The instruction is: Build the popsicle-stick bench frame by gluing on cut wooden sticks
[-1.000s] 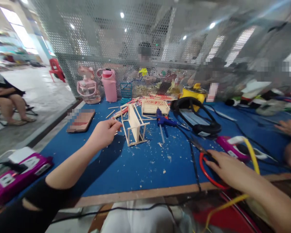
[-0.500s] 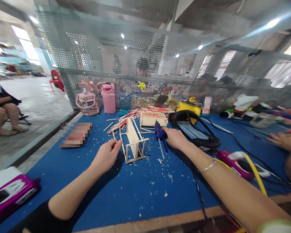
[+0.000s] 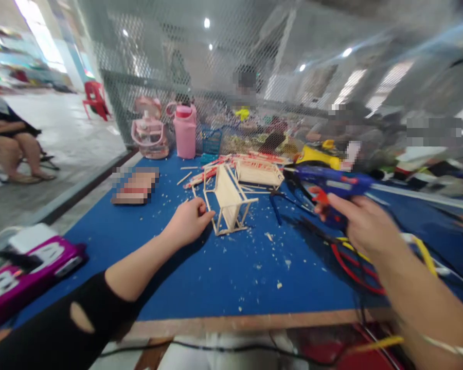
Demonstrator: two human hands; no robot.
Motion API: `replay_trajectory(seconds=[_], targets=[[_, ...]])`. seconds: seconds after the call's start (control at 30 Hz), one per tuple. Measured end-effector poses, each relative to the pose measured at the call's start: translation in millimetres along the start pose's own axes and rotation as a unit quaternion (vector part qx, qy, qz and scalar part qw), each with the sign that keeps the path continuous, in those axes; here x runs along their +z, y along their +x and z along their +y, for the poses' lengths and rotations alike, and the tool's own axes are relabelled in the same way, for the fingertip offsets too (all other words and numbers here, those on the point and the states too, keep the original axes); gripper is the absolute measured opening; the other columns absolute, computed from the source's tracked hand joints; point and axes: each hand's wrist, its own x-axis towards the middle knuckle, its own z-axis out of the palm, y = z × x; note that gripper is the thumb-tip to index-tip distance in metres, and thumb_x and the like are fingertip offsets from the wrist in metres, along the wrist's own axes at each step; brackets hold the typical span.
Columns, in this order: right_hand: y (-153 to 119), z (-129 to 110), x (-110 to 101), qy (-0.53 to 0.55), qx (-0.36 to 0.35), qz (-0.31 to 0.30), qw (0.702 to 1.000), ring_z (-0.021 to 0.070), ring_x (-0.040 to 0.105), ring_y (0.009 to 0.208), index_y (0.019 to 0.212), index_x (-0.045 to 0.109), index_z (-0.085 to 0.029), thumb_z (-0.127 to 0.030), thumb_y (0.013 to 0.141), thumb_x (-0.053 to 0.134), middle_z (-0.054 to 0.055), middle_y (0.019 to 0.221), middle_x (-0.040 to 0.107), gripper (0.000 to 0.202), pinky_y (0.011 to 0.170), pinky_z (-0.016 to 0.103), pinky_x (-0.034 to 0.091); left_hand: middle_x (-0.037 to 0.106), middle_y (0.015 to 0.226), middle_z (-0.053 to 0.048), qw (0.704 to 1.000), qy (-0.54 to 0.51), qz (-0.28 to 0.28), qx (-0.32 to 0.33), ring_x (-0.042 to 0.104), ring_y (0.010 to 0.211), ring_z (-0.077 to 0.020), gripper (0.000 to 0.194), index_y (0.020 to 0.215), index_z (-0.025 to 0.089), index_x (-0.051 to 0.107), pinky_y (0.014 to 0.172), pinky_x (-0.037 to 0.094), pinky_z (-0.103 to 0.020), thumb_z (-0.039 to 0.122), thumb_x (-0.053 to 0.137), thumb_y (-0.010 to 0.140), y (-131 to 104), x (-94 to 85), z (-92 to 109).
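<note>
A small frame of pale wooden sticks (image 3: 228,201) stands on the blue table. My left hand (image 3: 191,220) is closed at its left side, thumb and fingers pinched on a thin stick of it. Raised over the right of the table, my right hand (image 3: 357,221) is wrapped round a blue glue gun (image 3: 335,181) with an orange trigger, its nozzle pointing left. Behind the frame lies a second, tray-like stick piece (image 3: 259,173), with loose red and pale sticks (image 3: 210,173) around it.
A pink bottle (image 3: 185,134), a clear pink jug (image 3: 150,134) and a blue basket (image 3: 212,141) line the mesh screen. Dark-blue pliers (image 3: 277,205) lie mid-table. A purple power strip (image 3: 34,272) is at left; cables run at right. People sit beyond the mesh and at far left.
My right hand has lifted the glue gun off the table and moved it right. The view has shifted; my left hand remains at the stick frame.
</note>
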Motion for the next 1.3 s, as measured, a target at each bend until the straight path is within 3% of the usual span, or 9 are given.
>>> replay_trajectory(seconds=[0.07,0.17,0.27,0.37,0.43,0.6,1.1,1.3], targets=[[-37,-5,-3,-0.019,0.010,-0.065,0.998,0.0194,0.062,0.077,0.069,0.062,-0.017,-0.048,0.087,0.052,0.009,0.081,0.068,0.037,0.076,0.032,0.048,0.043,0.055,0.005,0.999,0.028,-0.006,0.014,0.036,0.053,-0.0119,0.029,0.061,0.022,0.032,0.054,0.025,-0.026,0.030,0.056,0.076,1,0.0,-1],[-81,-10,15,-0.065,0.014,-0.134,0.989,0.0229,0.063,0.074,0.059,0.061,-0.021,-0.052,0.087,0.048,0.008,0.073,0.067,0.044,0.064,0.033,0.051,0.046,0.056,0.004,0.999,0.047,-0.018,0.019,0.035,0.054,-0.0120,0.027,0.061,0.021,0.035,0.053,0.024,-0.026,0.028,0.058,0.073,3,0.3,-4],[-98,-13,46,-0.099,-0.026,-0.139,0.985,0.0227,0.063,0.070,0.069,0.066,-0.022,-0.051,0.089,0.045,0.005,0.067,0.065,0.040,0.066,0.035,0.053,0.045,0.055,0.004,0.999,0.043,-0.020,0.021,0.034,0.053,-0.0115,0.027,0.062,0.021,0.036,0.053,0.024,-0.026,0.026,0.060,0.072,4,1.6,-7],[-95,-15,69,-0.105,-0.051,-0.127,0.985,0.0219,0.063,0.071,0.092,0.069,-0.021,-0.048,0.091,0.043,0.006,0.075,0.068,0.038,0.070,0.036,0.053,0.044,0.054,0.005,0.999,0.028,-0.017,0.023,0.033,0.051,-0.0106,0.027,0.062,0.021,0.035,0.053,0.024,-0.027,0.025,0.059,0.072,5,3.0,-9],[-90,-16,76,-0.103,-0.059,-0.125,0.985,0.0220,0.063,0.070,0.097,0.068,-0.019,-0.048,0.092,0.042,0.006,0.076,0.067,0.039,0.070,0.036,0.053,0.044,0.054,0.005,0.999,0.024,-0.015,0.022,0.033,0.051,-0.0104,0.027,0.062,0.021,0.035,0.053,0.024,-0.027,0.024,0.059,0.072,5,3.3,-9],[-84,-20,79,-0.117,-0.079,-0.131,0.981,0.0240,0.064,0.072,0.099,0.067,-0.019,-0.048,0.092,0.041,0.006,0.071,0.066,0.040,0.070,0.035,0.052,0.045,0.055,0.004,0.999,0.033,-0.013,0.018,0.034,0.052,-0.0109,0.027,0.062,0.021,0.035,0.054,0.024,-0.027,0.027,0.060,0.073,4,2.5,-6],[-80,-18,86,-0.130,-0.103,-0.119,0.979,0.0245,0.067,0.080,0.094,0.067,-0.017,-0.046,0.092,0.042,0.010,0.085,0.071,0.038,0.075,0.034,0.051,0.045,0.056,0.005,0.999,0.045,-0.027,0.009,0.036,0.053,-0.0113,0.028,0.063,0.021,0.034,0.054,0.025,-0.027,0.029,0.059,0.075,5,1.9,-5],[-79,-18,86,-0.151,-0.115,-0.109,0.976,0.0245,0.066,0.072,0.094,0.067,-0.018,-0.046,0.092,0.042,0.008,0.077,0.070,0.038,0.068,0.033,0.050,0.044,0.055,0.005,0.999,0.046,-0.028,0.008,0.034,0.052,-0.0105,0.028,0.063,0.021,0.034,0.054,0.025,-0.027,0.026,0.059,0.075,5,2.2,-4]])
